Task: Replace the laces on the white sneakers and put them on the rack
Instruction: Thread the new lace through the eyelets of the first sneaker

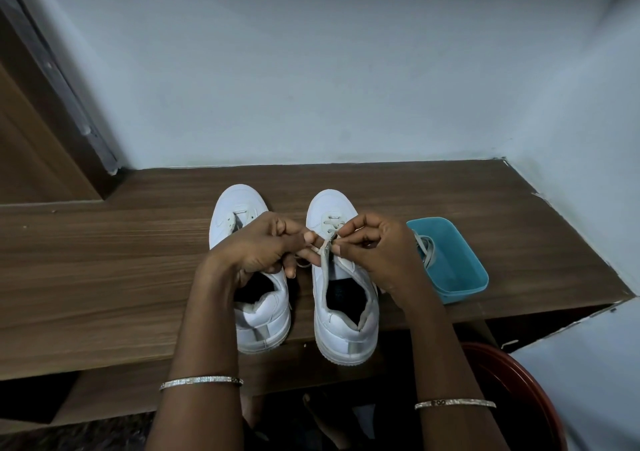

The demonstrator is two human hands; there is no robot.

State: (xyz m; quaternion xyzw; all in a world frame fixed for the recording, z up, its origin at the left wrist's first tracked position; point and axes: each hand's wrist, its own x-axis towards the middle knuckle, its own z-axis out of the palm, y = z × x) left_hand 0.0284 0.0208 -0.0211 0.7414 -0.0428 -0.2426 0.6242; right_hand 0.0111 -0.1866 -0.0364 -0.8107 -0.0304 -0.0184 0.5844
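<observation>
Two white sneakers stand side by side on a brown wooden surface (pixel 104 260), toes pointing away from me. The left sneaker (pixel 266 326) is partly covered by my left hand (pixel 258 246). Over the right sneaker (pixel 343 333), my right hand (pixel 375 246) pinches a greyish-white lace (pixel 325 260) near the eyelets. My left hand's fingertips hold the same lace just to the left. The lace runs through the top eyelets near the toe. Both hands meet above the right sneaker's tongue.
A teal plastic tub (pixel 460 274) with more grey laces (pixel 427 251) inside sits right of the sneakers. Pale walls close the back and right side. A wooden door frame (pixel 41 104) stands at left. A dark red round object (pixel 519 391) lies below at right.
</observation>
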